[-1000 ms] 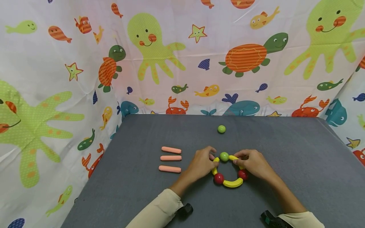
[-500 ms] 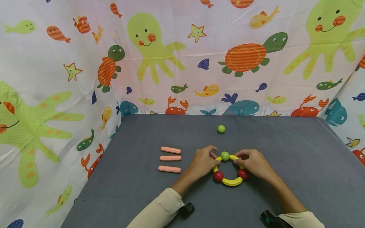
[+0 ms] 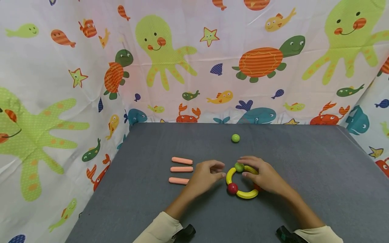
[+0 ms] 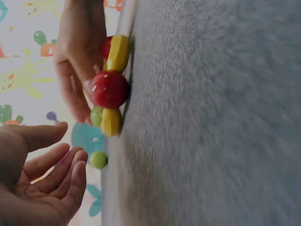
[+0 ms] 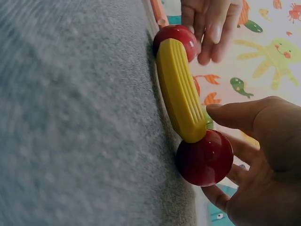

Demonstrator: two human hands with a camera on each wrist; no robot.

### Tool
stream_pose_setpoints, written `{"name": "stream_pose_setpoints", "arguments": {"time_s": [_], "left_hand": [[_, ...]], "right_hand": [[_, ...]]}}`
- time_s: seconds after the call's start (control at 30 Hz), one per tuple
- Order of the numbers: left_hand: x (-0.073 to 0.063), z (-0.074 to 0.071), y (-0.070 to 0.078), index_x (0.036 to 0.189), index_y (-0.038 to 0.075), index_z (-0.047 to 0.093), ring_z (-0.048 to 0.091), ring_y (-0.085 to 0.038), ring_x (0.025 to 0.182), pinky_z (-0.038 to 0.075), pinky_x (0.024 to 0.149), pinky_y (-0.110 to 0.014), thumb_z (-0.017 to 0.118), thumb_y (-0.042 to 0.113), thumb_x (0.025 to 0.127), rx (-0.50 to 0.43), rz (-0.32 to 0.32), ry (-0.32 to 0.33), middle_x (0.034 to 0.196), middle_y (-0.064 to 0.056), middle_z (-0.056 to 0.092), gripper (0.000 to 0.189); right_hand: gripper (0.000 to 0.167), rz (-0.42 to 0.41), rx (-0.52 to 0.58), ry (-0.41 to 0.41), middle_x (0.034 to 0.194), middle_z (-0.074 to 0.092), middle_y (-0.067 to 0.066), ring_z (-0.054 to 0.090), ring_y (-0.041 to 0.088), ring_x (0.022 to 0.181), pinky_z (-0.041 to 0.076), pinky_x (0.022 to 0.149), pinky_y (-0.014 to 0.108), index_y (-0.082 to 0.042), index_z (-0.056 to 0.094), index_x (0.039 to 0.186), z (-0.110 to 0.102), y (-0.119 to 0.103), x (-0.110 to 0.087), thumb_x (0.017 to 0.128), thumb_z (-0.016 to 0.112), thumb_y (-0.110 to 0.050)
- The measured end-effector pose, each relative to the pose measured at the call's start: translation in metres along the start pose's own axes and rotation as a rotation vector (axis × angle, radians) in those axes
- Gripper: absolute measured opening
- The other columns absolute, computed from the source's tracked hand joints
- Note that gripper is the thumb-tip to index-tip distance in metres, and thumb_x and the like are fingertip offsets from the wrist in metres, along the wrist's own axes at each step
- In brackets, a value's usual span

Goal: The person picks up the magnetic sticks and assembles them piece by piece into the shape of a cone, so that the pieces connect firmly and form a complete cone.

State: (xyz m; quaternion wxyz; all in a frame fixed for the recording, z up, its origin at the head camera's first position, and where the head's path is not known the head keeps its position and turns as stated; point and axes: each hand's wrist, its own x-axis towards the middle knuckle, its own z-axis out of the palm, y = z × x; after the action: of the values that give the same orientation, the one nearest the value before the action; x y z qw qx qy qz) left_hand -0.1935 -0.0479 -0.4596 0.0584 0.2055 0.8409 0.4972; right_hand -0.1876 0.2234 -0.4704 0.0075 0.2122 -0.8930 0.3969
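Note:
A ring of curved yellow sticks and balls lies on the grey table. Its left curved stick [image 3: 230,175] and front curved stick [image 3: 247,194] meet at a red ball [image 3: 232,188]. At the far side sits a green ball [image 3: 239,167]. My right hand [image 3: 268,177] hovers over the ring's right side, fingers near the green ball and thumb inside the ring. It partly covers the right curved stick [image 3: 250,170] and second red ball [image 5: 205,158]. My left hand [image 3: 204,178] is apart from the ring, just left of it, holding nothing, its fingers loosely bent.
A loose green ball [image 3: 235,138] lies farther back on the table [image 3: 304,155]. Three straight pink sticks lie at the left: a back pink stick [image 3: 182,160], a middle pink stick [image 3: 181,169] and a front pink stick [image 3: 177,181], partly behind my left hand. A patterned curtain [image 3: 170,101] hangs behind.
My left hand has let go of the left curved stick and moved left. My right hand has loosened from the right curved stick, its fingers now reaching farther left over the ring.

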Motion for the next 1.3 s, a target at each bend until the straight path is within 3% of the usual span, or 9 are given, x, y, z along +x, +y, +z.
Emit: {"name": "stream_pose_setpoints", "arguments": {"time_s": [0.27,0.5,0.63,0.83,1.07,1.3], "left_hand": [[-0.021,-0.032,-0.006,0.128,0.008,0.075,0.074,-0.015,0.106,0.059,0.090,-0.029,0.080,0.021,0.097,-0.058,-0.041,0.081,0.123,-0.011,0.077,0.033],[-0.036,-0.057,-0.017,0.126,0.007,0.076,0.073,-0.019,0.098,0.059,0.075,-0.025,0.082,0.020,0.095,-0.071,-0.078,0.145,0.120,-0.014,0.077,0.033],[-0.045,-0.068,-0.028,0.124,0.005,0.077,0.075,-0.019,0.103,0.060,0.083,-0.024,0.083,0.017,0.094,-0.077,-0.104,0.160,0.120,-0.013,0.077,0.033],[-0.060,-0.079,-0.043,0.125,0.010,0.078,0.074,-0.024,0.114,0.057,0.095,-0.031,0.083,0.013,0.093,-0.098,-0.152,0.191,0.121,-0.006,0.078,0.032],[-0.069,-0.088,-0.053,0.127,0.011,0.077,0.073,-0.025,0.115,0.060,0.094,-0.040,0.081,0.008,0.093,-0.067,-0.208,0.238,0.122,-0.005,0.078,0.034],[-0.072,-0.094,-0.057,0.121,0.008,0.079,0.071,-0.020,0.103,0.059,0.089,-0.041,0.082,0.011,0.093,0.046,-0.247,0.187,0.114,-0.005,0.079,0.028]], "right_hand": [[0.035,-0.007,-0.058,0.004,0.138,0.066,0.014,0.060,0.040,0.129,0.048,0.105,0.065,-0.009,0.074,0.132,0.004,-0.002,0.000,0.098,0.075,-0.007],[0.028,0.027,-0.100,0.017,0.126,0.068,0.009,0.066,0.028,0.111,0.057,0.092,0.051,-0.008,0.077,0.125,0.000,-0.003,0.001,0.097,0.076,-0.006],[0.026,0.049,-0.116,0.039,0.121,0.071,0.005,0.066,0.022,0.104,0.057,0.088,0.045,-0.008,0.078,0.121,-0.003,-0.004,0.000,0.095,0.079,-0.007],[0.023,0.101,-0.108,0.064,0.106,0.071,-0.001,0.063,0.017,0.095,0.052,0.079,0.031,-0.011,0.079,0.117,-0.007,0.000,0.000,0.094,0.080,-0.010],[0.023,0.124,-0.094,0.080,0.108,0.073,0.001,0.064,0.018,0.095,0.051,0.079,0.031,-0.012,0.079,0.118,-0.011,0.004,-0.001,0.094,0.081,-0.015],[0.025,0.169,-0.079,0.054,0.110,0.070,0.004,0.059,0.020,0.090,0.048,0.070,0.028,-0.012,0.079,0.121,-0.017,0.006,-0.001,0.096,0.080,-0.016]]}}
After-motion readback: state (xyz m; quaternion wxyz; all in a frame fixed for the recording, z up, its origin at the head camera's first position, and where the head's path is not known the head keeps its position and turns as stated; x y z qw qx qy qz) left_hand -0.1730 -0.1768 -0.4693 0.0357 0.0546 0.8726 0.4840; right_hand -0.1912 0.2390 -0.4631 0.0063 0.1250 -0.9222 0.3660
